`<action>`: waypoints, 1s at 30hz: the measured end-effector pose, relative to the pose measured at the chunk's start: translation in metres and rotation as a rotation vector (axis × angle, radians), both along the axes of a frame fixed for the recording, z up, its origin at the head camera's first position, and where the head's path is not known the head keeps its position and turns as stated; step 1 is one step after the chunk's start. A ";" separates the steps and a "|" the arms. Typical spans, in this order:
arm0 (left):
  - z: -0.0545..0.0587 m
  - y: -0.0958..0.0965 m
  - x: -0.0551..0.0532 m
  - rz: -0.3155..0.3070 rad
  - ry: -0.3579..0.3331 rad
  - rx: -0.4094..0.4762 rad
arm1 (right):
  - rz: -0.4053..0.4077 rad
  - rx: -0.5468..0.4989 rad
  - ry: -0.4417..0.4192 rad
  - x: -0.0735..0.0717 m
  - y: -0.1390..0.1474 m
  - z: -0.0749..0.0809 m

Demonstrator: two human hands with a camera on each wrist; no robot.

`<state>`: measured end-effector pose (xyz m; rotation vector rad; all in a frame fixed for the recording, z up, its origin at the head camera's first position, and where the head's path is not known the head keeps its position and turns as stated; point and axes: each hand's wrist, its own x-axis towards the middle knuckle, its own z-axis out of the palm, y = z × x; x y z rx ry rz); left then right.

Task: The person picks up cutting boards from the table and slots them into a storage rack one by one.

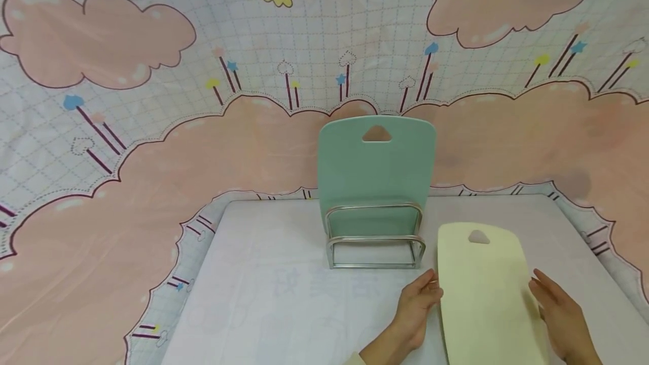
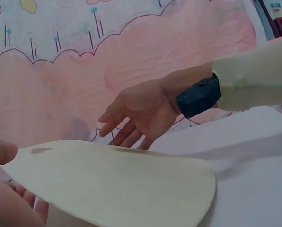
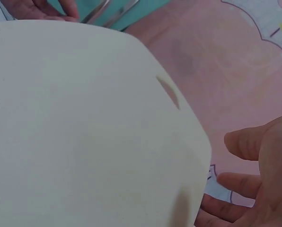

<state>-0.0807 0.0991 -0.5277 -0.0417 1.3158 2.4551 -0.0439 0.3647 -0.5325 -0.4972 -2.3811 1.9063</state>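
A pale yellow cutting board (image 1: 484, 292) with a handle hole is tilted on the right side of the table. My left hand (image 1: 418, 308) holds its left edge; in the left wrist view the thumb (image 2: 3, 153) is at the top edge and the fingers are below. Beside the opposite edge is my right hand (image 1: 563, 314), fingers spread and thumb apart from the board. In the right wrist view, some of its fingertips (image 3: 219, 208) pass behind the board's edge. A green cutting board (image 1: 375, 170) stands upright in a metal wire rack (image 1: 375, 239).
The white tabletop (image 1: 263, 297) extends left of the rack. Behind it hangs a cloth (image 1: 263, 151) printed with clouds. The rack's front bars stand just left of the yellow board. A dark band (image 2: 200, 97) circles the right wrist.
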 end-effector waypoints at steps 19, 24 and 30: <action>0.024 -0.004 -0.011 -0.171 0.119 -0.126 | -0.060 -0.214 0.203 0.008 -0.003 0.017; 0.037 -0.003 -0.013 -0.210 0.170 -0.143 | -0.046 -0.396 0.385 0.006 -0.007 0.022; 0.049 -0.003 -0.008 -0.222 0.220 -0.208 | -0.016 -0.473 0.573 0.004 -0.015 0.027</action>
